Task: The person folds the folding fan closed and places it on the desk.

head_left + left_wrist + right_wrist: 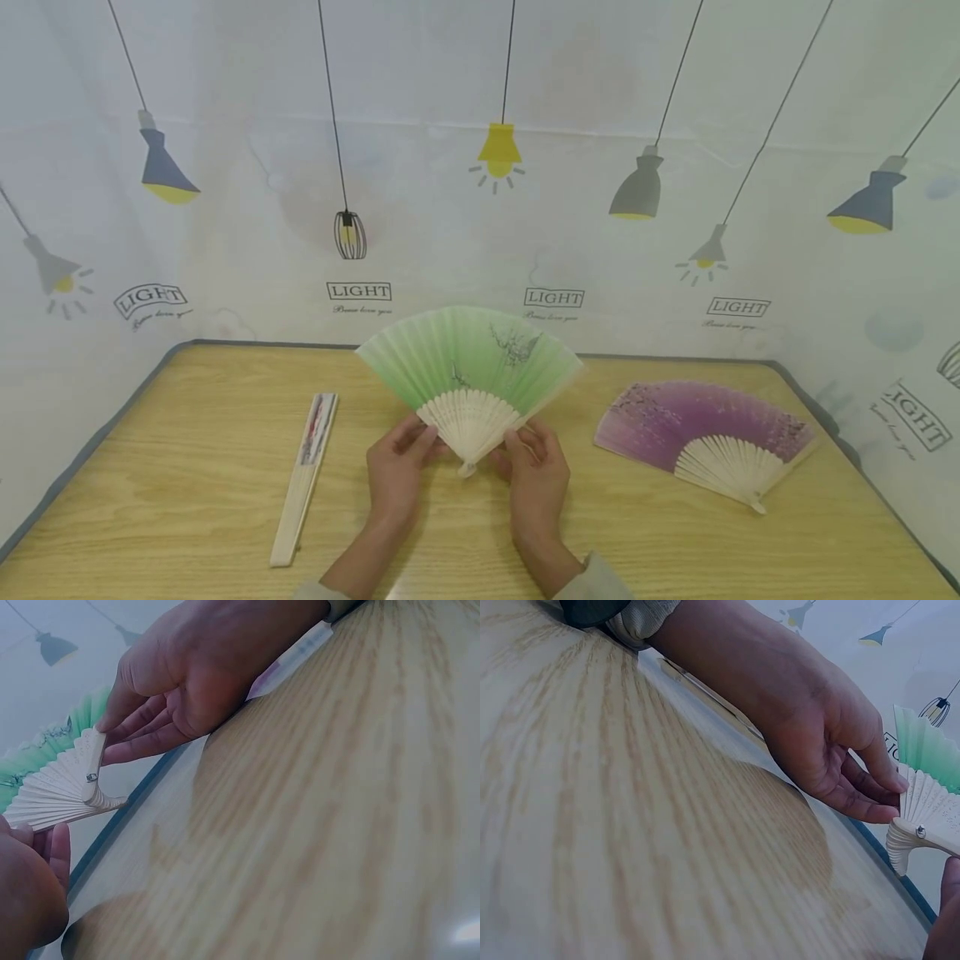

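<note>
A green folding fan (468,358), spread wide with pale ribs and a dark branch print, is held up in front of me. At its left edge my left hand (393,479) pinches the outer rib between thumb and fingers. My right hand (538,483) pinches the opposite outer rib. The ribs come together at a pivot just below, between the two hands. The left wrist view shows the ribs (60,787) side-on, with the right hand (180,682) on the far guard. In the right wrist view the left hand (825,742) grips near the pivot end.
On the wooden table (187,467), a folded fan (303,479) with a red and grey print lies to the left. A spread purple fan (697,425) lies to the right. A pale curtain (420,167) printed with hanging lamps surrounds the table's back and sides.
</note>
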The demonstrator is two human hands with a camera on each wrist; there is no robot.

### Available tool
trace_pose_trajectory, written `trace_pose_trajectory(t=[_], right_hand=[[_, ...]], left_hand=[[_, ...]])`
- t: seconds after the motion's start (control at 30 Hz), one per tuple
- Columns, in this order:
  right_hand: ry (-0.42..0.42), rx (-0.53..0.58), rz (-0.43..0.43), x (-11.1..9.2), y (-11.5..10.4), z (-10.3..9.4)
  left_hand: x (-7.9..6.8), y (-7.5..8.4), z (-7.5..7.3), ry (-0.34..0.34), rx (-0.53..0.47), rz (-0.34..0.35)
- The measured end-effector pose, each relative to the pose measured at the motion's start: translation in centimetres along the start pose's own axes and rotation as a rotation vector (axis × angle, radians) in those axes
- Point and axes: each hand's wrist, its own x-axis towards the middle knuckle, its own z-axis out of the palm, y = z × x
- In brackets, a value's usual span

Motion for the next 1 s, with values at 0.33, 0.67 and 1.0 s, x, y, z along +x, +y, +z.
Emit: trace_pose_trajectory(t=[0.33,0.67,1.0], right_hand=[[-0.013,-0.001,-0.006,-0.08,0.01,0.02],[-0.002,0.018,-0.006,0.17,0.28,0.05],[-0.03,-0.028,-0.023,0.13,0.34,0.01]], left_hand=[[0.09,-0.03,0.03,0.017,-0.025,-0.007],[0.13,-0.12,-0.02,0.001,0.0,-0.007],[0.07,-0.11,-0.07,-0.017,0.014,-0.004]])
